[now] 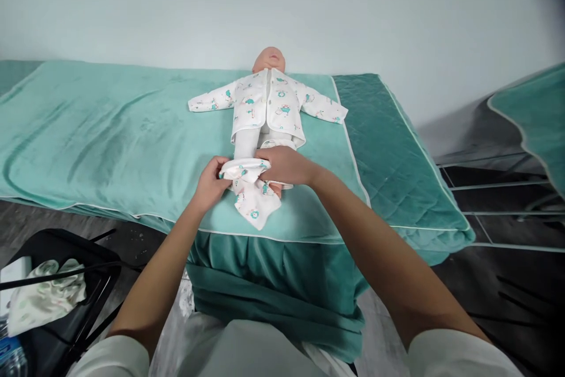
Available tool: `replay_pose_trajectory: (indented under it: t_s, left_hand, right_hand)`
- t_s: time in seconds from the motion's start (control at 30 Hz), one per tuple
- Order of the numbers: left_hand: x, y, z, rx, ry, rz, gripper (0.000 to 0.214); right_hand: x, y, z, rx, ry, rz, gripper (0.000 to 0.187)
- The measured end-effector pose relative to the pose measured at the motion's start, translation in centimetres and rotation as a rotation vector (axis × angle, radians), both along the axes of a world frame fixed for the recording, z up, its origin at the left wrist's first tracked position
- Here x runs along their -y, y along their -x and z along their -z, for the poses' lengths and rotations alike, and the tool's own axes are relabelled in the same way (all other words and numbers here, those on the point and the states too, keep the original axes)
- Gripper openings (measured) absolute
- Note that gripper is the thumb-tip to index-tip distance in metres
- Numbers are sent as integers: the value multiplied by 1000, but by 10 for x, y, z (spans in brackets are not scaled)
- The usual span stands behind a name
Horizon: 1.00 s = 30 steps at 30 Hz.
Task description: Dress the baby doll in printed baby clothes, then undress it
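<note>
A baby doll (268,59) lies on its back on a teal towel (110,142), head toward the wall. It wears a white printed jacket (269,107) with sleeves spread out. Bunched at the doll's legs are white printed trousers (252,194). My left hand (210,184) pinches the left side of the trousers' waistband. My right hand (285,165) grips the right side of the same waistband, lying over the doll's leg. One white-clad leg (245,143) shows above the bunched cloth.
The towel covers a bed with a quilted teal cover (397,153) running to the right edge. A black chair (70,283) at lower left holds a crumpled pale cloth (44,300). A second teal-covered bed (536,118) stands at far right. A plain wall lies behind.
</note>
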<state>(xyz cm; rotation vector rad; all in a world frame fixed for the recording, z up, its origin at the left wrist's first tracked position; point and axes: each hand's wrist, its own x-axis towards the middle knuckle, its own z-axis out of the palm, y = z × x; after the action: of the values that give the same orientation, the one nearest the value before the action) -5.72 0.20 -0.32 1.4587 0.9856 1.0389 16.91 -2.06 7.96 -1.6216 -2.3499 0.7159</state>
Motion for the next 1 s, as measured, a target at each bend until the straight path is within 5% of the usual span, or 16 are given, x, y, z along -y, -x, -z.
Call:
replay_pose_trajectory:
  t_s: [0.23, 0.53, 0.8, 1.0]
  left_hand:
    - [-36, -19, 1, -31, -177, -192, 20]
    - [-71, -39, 1, -513, -522, -283, 15]
    - [-31, -20, 8, -450, -413, -393, 12]
    - [14, -2, 10, -579, -482, -57, 36]
  right_hand:
    - [-8, 5, 5, 27, -82, 150, 8]
    - [-24, 8, 18, -107, -116, 378, 15]
    - [-16, 6, 15, -167, -21, 362, 31]
    - [-11, -2, 7, -273, 121, 142, 36]
